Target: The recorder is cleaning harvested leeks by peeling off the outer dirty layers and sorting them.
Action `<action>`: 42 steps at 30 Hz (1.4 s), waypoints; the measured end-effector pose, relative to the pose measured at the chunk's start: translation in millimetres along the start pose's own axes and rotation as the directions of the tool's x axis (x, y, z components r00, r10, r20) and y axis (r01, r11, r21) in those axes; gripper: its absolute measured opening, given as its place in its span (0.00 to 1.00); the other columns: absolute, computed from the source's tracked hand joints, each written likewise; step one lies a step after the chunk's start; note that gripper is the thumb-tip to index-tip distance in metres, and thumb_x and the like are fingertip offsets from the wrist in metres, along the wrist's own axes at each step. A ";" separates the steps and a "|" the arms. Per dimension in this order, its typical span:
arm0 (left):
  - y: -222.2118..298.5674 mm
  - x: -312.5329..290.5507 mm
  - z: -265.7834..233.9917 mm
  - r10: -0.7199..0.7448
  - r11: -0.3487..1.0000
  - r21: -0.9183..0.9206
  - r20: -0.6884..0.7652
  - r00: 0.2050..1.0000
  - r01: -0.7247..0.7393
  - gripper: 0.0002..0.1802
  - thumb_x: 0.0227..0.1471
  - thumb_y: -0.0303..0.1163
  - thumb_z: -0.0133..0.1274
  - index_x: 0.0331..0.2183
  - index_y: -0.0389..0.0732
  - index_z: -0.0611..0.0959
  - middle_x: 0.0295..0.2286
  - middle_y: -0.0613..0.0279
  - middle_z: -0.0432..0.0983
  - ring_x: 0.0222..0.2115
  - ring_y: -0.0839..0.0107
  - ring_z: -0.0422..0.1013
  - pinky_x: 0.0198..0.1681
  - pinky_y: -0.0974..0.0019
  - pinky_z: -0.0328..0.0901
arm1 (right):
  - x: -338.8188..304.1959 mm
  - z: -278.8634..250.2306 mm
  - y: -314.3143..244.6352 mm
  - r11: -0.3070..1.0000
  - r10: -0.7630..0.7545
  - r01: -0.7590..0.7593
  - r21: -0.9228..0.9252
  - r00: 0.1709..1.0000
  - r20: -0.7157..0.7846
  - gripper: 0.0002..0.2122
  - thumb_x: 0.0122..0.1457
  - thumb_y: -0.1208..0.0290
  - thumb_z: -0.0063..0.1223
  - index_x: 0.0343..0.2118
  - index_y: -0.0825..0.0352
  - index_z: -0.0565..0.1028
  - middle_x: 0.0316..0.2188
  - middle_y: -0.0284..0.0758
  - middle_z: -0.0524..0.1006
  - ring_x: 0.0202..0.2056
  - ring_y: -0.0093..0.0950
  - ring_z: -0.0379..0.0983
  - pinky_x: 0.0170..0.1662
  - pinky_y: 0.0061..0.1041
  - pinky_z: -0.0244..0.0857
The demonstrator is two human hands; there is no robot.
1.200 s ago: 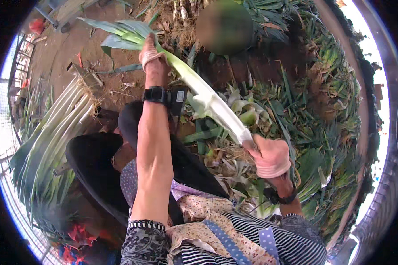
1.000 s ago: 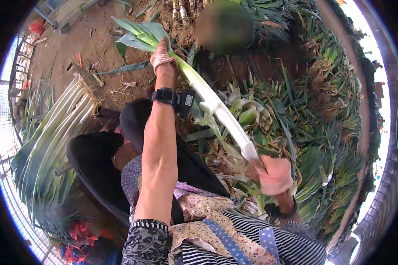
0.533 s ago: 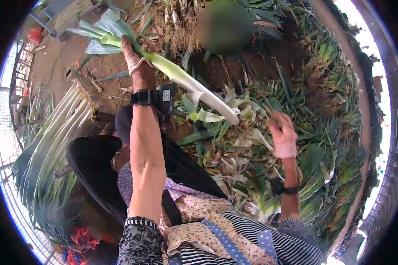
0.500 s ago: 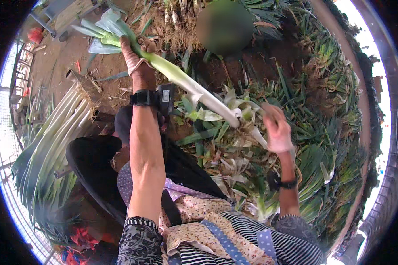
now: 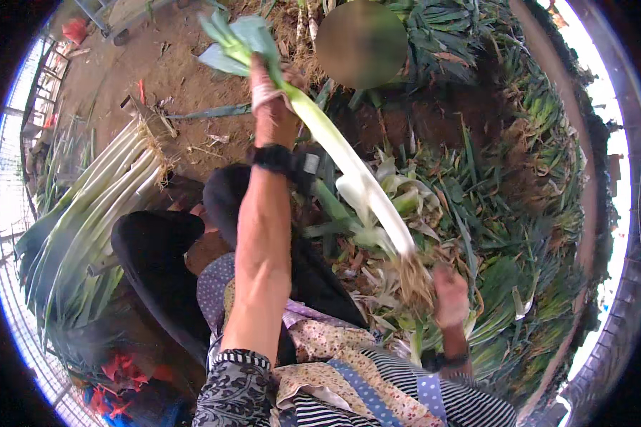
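Note:
A long leek (image 5: 360,178) slants across the middle, green leaves at the far end and brown roots toward me. My left hand (image 5: 274,89) is closed round it just below the leaves. A loose pale outer layer hangs off the white stem about halfway down. Beside the roots, slightly to their right, is my right hand (image 5: 450,295), with its fingers curled. Blur hides what, if anything, those fingers hold. Peeled leek leaves (image 5: 413,196) lie on the heap beneath the stem.
A bundle of trimmed leeks (image 5: 100,192) lies on the left, roots pointing away from me. Piles of green leeks (image 5: 527,285) cover the right side. Red bags (image 5: 124,373) sit at the lower left. A blurred round patch hides part of the far side.
My left hand has swung the leek to the right and steeper, its root end coming nearer to me. My right hand has moved down toward me, beside the roots. The view has shifted slightly.

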State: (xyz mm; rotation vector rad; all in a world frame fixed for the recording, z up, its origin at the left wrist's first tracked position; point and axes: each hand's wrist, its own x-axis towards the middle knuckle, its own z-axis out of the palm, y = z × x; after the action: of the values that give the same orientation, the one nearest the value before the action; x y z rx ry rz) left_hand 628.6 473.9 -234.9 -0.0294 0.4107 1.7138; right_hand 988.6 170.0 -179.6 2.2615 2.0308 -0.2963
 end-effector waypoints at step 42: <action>7.4 -15.3 15.0 0.157 0.965 -0.200 -0.079 0.985 -0.170 0.29 0.42 0.64 0.49 0.22 0.45 0.70 0.14 0.67 0.61 0.14 0.70 0.58 0.16 0.70 0.58 | 60.0 5.9 70.3 0.500 0.541 -0.495 0.711 0.819 0.191 0.17 0.48 0.57 0.51 0.35 0.65 0.76 0.17 0.32 0.73 0.21 0.26 0.69 0.24 0.23 0.60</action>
State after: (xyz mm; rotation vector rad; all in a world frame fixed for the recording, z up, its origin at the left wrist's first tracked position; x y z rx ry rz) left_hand 627.6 462.8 -215.3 -0.2055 0.2853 1.9170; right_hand 1063.6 219.4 -202.0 3.2325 1.1886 -1.1887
